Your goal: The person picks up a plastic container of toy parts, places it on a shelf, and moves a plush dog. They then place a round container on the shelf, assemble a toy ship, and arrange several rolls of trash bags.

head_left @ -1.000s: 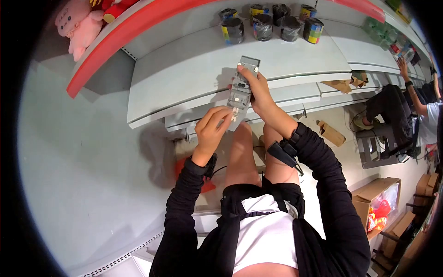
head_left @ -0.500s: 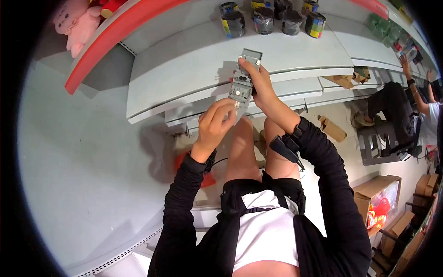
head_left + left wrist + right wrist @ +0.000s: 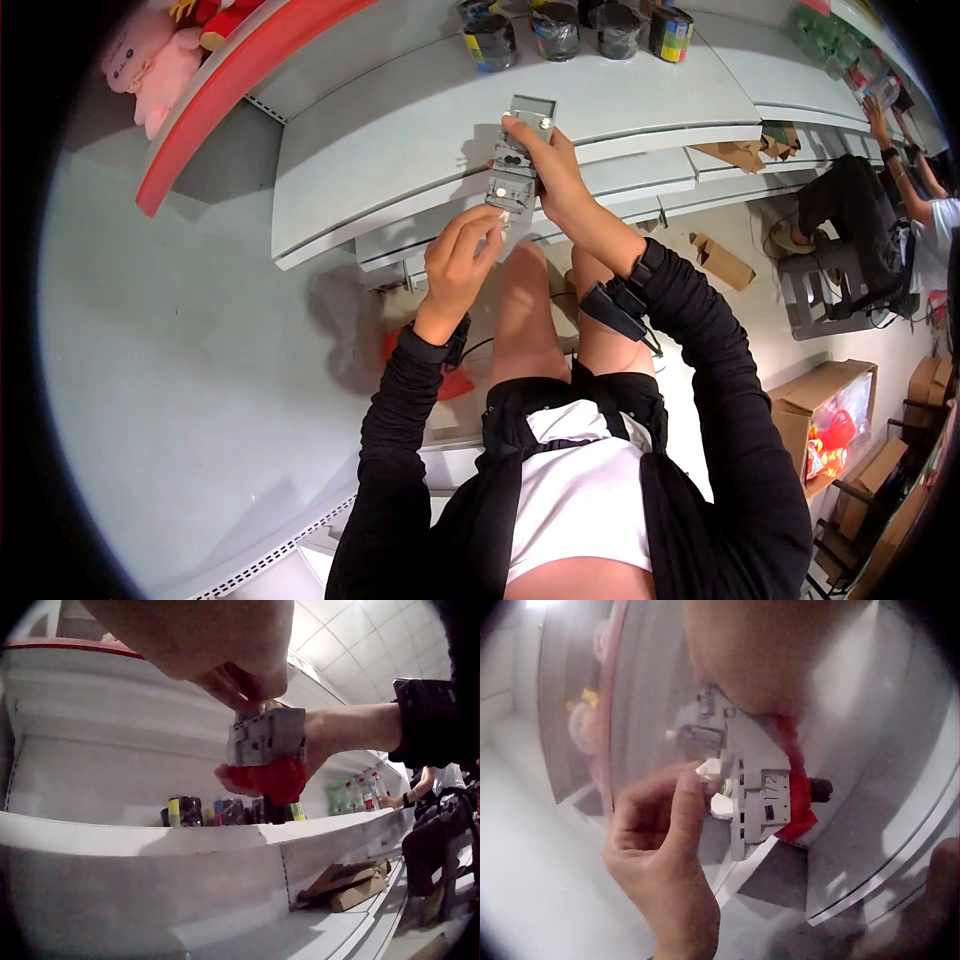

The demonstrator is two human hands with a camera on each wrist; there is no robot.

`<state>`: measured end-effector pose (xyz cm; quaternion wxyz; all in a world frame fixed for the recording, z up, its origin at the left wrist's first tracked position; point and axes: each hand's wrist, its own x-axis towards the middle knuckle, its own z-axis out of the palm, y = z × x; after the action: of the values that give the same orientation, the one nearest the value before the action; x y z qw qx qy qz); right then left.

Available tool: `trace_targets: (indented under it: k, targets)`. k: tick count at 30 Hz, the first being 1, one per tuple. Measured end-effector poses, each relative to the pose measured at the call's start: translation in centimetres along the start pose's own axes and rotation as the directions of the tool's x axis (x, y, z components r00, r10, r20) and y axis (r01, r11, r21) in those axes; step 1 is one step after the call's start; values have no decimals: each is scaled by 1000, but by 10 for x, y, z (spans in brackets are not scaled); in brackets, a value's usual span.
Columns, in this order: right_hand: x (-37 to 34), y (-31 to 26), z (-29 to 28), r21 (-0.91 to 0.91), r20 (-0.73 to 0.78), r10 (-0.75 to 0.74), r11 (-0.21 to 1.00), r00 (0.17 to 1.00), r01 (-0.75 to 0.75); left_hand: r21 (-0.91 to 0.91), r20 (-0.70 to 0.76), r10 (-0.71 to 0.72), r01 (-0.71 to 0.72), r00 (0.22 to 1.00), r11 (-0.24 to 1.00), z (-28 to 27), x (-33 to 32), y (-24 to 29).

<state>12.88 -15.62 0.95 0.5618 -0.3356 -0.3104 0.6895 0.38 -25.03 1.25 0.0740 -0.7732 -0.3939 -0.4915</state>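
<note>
My right hand (image 3: 562,180) grips a grey plastic device (image 3: 515,186), its thumb across the upper face. The device has a red underside (image 3: 274,780) and a dark knob (image 3: 821,789); "172" is marked on its side. At the device's near end, my left hand (image 3: 460,262) pinches a small white piece (image 3: 709,770) between thumb and index finger. A second white piece (image 3: 721,805) sits just beside it on the same face. Part of the device is hidden behind the right hand in the right wrist view.
The device is held over the front edge of a white shelf (image 3: 400,150). Several black-wrapped rolls (image 3: 618,32) stand at its back. Pink plush toys (image 3: 165,75) sit at upper left. Another person (image 3: 940,225) is at the right, near bottles (image 3: 360,795) and a cardboard box (image 3: 800,400).
My left fingers shift slightly up beside the device's near end and keep to the white piece. The right hand keeps its hold. The head view has tilted, so the rolls sit higher in it.
</note>
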Motion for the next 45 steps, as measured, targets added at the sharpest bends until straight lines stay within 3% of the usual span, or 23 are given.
trace_targets:
  k: [3, 7, 16, 31, 37, 42, 45]
  targets:
    - [2, 1, -1, -19, -2, -45, 999, 999, 45, 31, 41, 45, -46, 998, 998, -1, -1, -1]
    - [-2, -2, 1, -51, -38, -38, 998, 999, 36, 38, 156, 57, -64, 986, 997, -7, 1, -4]
    - [3, 1, 0, -103, -62, 23, 994, 998, -29, -25, 269, 76, -72, 960, 997, -11, 7, -9]
    - [1, -1, -5, -11, 24, 117, 993, 993, -117, -93, 284, 16, 11, 959, 996, -13, 10, -9]
    - [2, 0, -5, -5, 13, 111, 994, 994, -111, -96, 180, 21, -3, 983, 995, -8, 11, -4]
    - [1, 2, -5, -32, 7, 54, 998, 999, -53, -54, 248, -55, 71, 967, 996, -7, 3, -4]
    - [0, 2, -5, -43, 8, 79, 996, 997, -78, -72, 256, -31, 51, 966, 996, -6, 3, -6]
